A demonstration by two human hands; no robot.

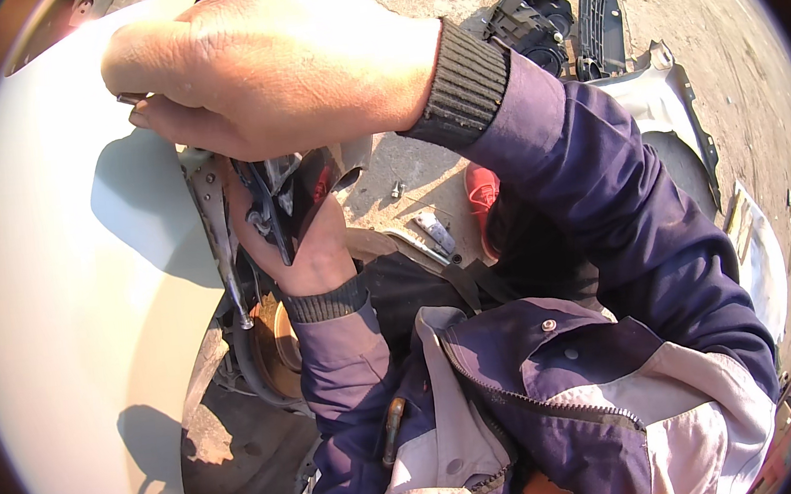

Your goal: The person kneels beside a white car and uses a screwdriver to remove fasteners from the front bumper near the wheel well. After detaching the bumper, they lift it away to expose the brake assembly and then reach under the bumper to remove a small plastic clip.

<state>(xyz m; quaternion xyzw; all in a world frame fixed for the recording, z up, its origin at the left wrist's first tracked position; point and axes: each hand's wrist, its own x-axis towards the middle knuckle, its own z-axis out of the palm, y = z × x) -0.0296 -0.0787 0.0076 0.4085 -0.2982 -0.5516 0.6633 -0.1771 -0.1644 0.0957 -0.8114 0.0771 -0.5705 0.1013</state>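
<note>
My right hand (257, 66) reaches across from the right over the upper edge of a white car body panel (59, 276). Its thumb and fingers are pinched together, with a small dark bit showing between them that I cannot make out. Below it, my left hand (306, 241) reaches up into the gap beside the panel. Dark plastic and metal pieces (270, 206) cover its palm and fingers, so its grip is hidden. A narrow grey metal strip (218, 230) with a rounded lower end runs along the panel's edge next to my left wrist.
A rusty brown brake disc (283, 337) sits in the wheel opening (246, 472). On the concrete lie a black headlamp unit (534, 23), a black grille piece (599, 30), a silver fender (654, 83) and a small silver tool (434, 231). My red shoe (482, 197) is beyond my left forearm.
</note>
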